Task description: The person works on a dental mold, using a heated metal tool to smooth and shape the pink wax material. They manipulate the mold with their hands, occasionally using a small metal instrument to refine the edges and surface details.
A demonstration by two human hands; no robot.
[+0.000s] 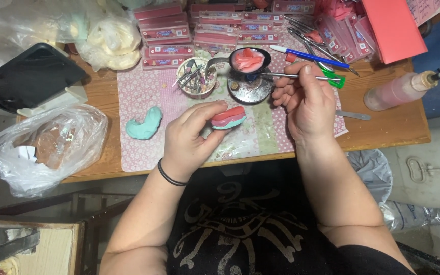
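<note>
Left hand (pixel 189 140): grip closed on a pink-topped, mint-green dental cast (pixel 228 117).
Right hand (pixel 306 102): grip pinching a thin metal spatula (pixel 286 76), just beyond the cast.

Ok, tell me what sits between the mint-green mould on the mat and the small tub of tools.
In the head view, nothing: only bare floral mat lies between the mint-green mould and the tub of tools.

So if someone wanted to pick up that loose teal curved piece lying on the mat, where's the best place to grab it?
Probably across the middle of the teal curved piece, where the arch is narrow enough to pinch. It lies flat on the patterned mat with open space around it, so coming straight down from above looks easiest, fingers on its inner and outer curves. The left hand, nearest, already holds a pink-and-teal piece.
</note>
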